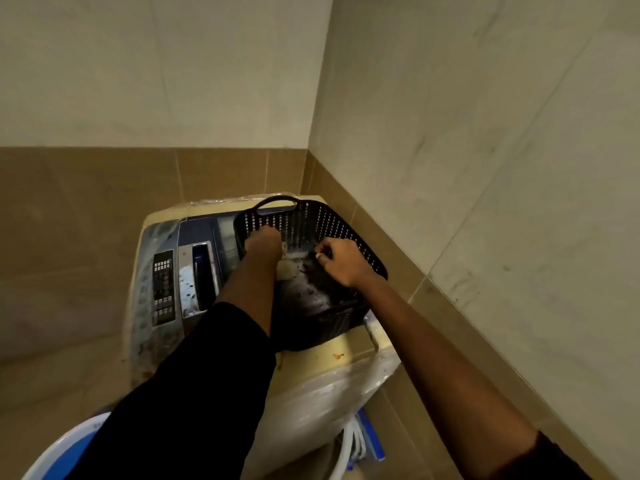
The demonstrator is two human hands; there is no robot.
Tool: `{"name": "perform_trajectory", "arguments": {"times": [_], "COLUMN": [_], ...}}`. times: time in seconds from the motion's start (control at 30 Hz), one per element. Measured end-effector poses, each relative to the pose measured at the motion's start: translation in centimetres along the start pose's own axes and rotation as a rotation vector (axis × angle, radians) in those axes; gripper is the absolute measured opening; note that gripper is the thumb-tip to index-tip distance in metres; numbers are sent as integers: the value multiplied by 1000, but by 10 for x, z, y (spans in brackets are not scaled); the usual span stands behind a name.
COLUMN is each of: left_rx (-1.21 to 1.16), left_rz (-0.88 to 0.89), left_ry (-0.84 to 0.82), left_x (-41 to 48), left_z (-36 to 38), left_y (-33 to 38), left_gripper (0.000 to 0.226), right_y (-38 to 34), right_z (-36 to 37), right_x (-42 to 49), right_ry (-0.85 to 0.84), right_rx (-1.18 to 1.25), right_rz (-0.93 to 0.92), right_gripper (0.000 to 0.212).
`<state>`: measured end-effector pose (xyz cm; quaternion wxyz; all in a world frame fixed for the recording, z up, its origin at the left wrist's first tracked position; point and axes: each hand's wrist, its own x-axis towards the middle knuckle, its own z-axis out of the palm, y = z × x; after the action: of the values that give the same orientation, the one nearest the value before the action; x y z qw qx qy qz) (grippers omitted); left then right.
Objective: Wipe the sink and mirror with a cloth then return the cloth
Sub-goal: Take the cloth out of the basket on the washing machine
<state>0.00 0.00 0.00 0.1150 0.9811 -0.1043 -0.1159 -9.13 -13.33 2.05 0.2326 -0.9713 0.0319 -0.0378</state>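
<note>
A black perforated plastic basket (332, 223) with a loop handle stands on top of a washing machine (322, 375) in the corner. Inside it lies a dark and pale cloth (304, 282). Both my hands reach into the basket. My left hand (263, 245) is pressed down at the cloth's left side, its fingers hidden below. My right hand (341, 261) pinches the cloth's upper edge between thumb and fingers. No sink or mirror is in view.
The washing machine's control panel (162, 285) and lid lie left of the basket. Tiled walls close in behind and to the right. A white and blue bucket (69, 448) stands at lower left; white hoses (349, 445) hang beside the machine.
</note>
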Motion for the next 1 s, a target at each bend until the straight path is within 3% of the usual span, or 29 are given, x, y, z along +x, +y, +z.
{"name": "perform_trajectory", "arguments": {"times": [0.17, 0.27, 0.37, 0.57, 0.73, 0.87, 1.0], "left_rx": [178, 332, 331, -68, -356, -742, -1153], "left_rz": [-38, -25, 26, 44, 140, 156, 69], "left_ry": [-4, 11, 72, -28, -2, 72, 89], "left_x": [8, 8, 6, -10, -41, -78, -130], "left_z": [11, 12, 6, -10, -48, -69, -74], "left_y": [1, 2, 2, 4, 6, 0, -19], "left_gripper": [49, 46, 39, 28, 22, 12, 18], "right_y": [7, 9, 8, 0, -19, -44, -75], "right_z": [5, 5, 3, -5, -21, -30, -37], "right_x": [8, 10, 10, 5, -9, -30, -58], "right_ry": [-45, -45, -37, 20, 90, 114, 193], "right_rx": [49, 85, 87, 141, 283, 608, 838], "right_rz": [20, 27, 40, 109, 196, 229, 217], "right_gripper": [16, 15, 15, 17, 37, 48, 52]}}
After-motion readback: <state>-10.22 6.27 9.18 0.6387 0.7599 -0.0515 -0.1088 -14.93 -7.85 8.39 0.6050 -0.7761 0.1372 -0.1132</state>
